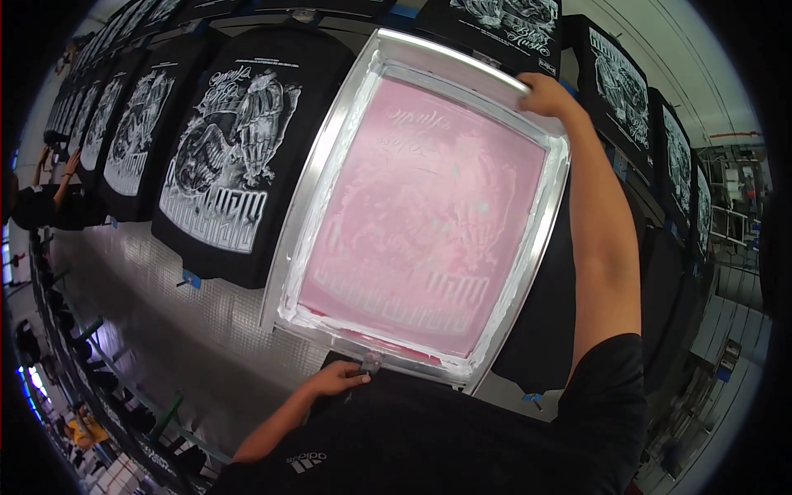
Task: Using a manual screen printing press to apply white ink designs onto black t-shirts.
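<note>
A silk-screen frame [313, 177] with a metal rim and pink mesh [421, 214] lies over a black shirt [544, 330] on a long print table. My right hand [546, 95] grips the frame's far right corner, arm stretched out. My left hand [340, 379] pinches the frame's near edge around a small clamp. White ink rims the mesh. Left of the frame lies a black shirt [239, 157] bearing a white printed design.
More black printed shirts [124, 132] lie in a row along the metal table [165, 305], left and far right [619, 82]. Another person's arms [58, 177] reach onto the table at far left. A rack of clips [74, 363] runs below the table edge.
</note>
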Demonstrator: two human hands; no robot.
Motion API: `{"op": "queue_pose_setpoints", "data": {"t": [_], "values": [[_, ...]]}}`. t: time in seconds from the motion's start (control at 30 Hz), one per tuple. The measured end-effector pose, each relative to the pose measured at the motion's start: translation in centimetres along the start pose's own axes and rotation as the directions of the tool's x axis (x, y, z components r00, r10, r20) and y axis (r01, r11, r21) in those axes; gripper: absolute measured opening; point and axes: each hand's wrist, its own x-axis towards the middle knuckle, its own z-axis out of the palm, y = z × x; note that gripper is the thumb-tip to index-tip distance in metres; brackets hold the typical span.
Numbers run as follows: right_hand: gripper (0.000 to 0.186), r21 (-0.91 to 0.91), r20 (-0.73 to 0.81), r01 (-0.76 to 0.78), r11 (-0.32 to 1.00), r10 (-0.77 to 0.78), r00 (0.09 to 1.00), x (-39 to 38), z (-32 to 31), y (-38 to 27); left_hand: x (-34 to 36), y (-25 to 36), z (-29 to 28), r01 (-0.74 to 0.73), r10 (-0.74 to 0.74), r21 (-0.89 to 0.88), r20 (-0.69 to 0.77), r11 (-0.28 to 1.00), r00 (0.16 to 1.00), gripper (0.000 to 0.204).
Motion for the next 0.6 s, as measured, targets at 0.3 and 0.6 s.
{"op": "queue_pose_setpoints", "data": {"t": [0.3,0.6], "values": [[0.056,-0.042,-0.062,-0.036,0.998,0.034,0.998,-9.7,6.4,-7.4,1.8,-1.9,-0.3,-0.199,0.209,0.208,-0.027,0.958,0.978,0.04],[0.041,0.088,-0.059,-0.095,0.992,0.1,0.993,-38.2,17.8,-28.6,1.9,-0.4,-0.5,-0.223,0.226,0.137,-0.007,0.965,0.974,0.036]]}}
